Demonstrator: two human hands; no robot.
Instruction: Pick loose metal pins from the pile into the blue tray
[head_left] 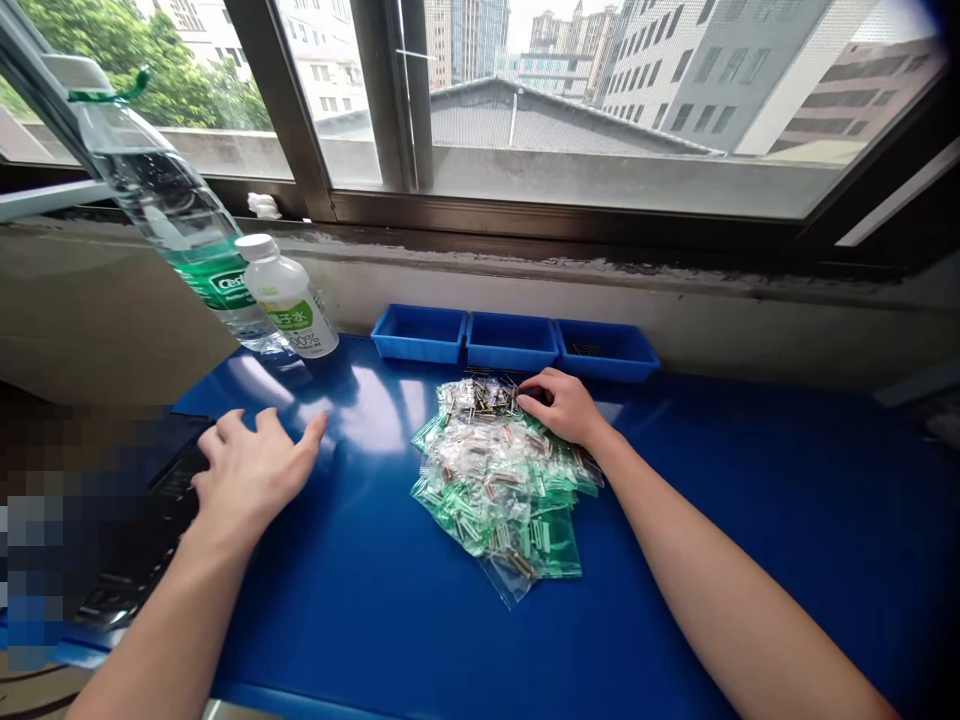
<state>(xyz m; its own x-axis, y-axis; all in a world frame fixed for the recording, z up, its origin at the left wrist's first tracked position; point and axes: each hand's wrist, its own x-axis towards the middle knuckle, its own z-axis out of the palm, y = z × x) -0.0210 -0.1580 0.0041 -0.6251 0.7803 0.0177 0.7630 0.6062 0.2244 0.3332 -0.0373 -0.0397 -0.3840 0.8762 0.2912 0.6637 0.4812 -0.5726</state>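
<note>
My left hand [255,463] hovers at the left part of the blue table, fingers spread and holding nothing. A heap of small clear and green plastic bags [487,460] lies mid-table, with thin metal pins showing inside several of them. Loose dark and brass-coloured pins [484,396] lie at the heap's far end. My right hand [564,405] rests at that far right edge, thumb and fingers curled together by the pins. What is between its fingertips is too small to make out.
Three blue trays [512,340] stand in a row by the wall; the right tray [606,350] holds some dark pins. A large water bottle [172,215] and a white bottle [289,297] stand at the back left. A black object [150,530] lies along the left edge.
</note>
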